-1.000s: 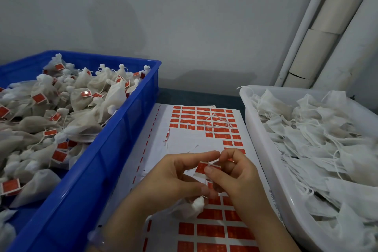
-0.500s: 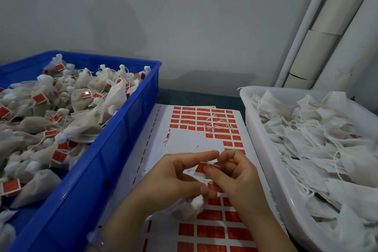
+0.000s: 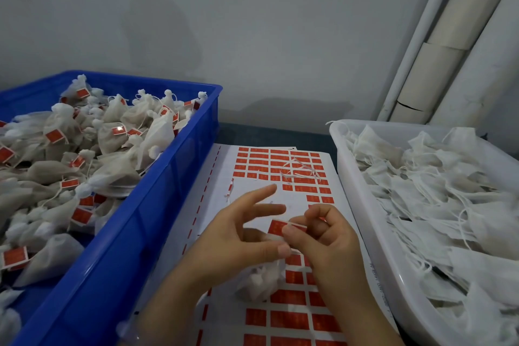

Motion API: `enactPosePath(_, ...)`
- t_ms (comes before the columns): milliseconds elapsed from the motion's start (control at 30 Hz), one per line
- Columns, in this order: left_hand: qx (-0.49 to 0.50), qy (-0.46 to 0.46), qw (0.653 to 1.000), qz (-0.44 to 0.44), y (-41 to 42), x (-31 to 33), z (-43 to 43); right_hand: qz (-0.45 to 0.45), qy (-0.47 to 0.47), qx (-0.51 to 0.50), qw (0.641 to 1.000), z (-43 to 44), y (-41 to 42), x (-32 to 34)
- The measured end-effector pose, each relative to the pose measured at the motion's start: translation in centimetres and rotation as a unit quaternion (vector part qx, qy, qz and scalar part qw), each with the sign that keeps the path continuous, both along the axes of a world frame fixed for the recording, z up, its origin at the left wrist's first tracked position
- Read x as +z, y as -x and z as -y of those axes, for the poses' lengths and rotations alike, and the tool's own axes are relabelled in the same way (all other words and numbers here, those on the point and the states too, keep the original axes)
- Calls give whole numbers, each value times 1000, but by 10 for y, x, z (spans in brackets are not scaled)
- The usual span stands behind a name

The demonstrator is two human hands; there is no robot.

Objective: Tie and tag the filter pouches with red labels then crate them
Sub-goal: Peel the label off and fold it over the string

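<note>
Red label [image 3: 278,227]: pinched by the right hand [image 3: 328,236], over the label sheet [image 3: 280,177].
Pouch [image 3: 261,281]: on the sheet, beneath both hands.
Left hand [image 3: 238,239]: fingers spread, thumb beside the label.
Flanks: blue crate [image 3: 157,205] of tagged pouches left; white tub [image 3: 365,205] right.

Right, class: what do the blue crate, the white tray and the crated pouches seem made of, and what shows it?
Blue crate: likely moulded plastic, smooth, slight sheen, thick rim. White tray: probably plastic too, glossy, rounded edge. Pouches: thin matte nonwoven fabric or filter paper, softly creased, gathered necks; cannot tell which.
</note>
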State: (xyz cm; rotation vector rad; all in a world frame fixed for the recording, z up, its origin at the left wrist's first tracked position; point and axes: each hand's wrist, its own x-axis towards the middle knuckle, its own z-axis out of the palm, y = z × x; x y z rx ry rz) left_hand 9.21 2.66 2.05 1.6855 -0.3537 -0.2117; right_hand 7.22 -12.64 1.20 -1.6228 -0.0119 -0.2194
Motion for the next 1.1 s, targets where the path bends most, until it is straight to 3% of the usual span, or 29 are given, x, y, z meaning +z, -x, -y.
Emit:
enactPosePath(133,43,6,999,3,-2,-2,0,17,12,9,1000,0,0,0)
enactPosePath(500,28,61,997,-46,-2,0,-3,41,47,21,998,-2,-1,-2)
enactPosePath(833,-45,143,984,-93,1,4,-6,-21,-112,132,985,-1,-1,-3)
enactPosePath(1100,-48,142,984,-101,2,3,-4,-42,-115,138,983,-2,-1,-4)
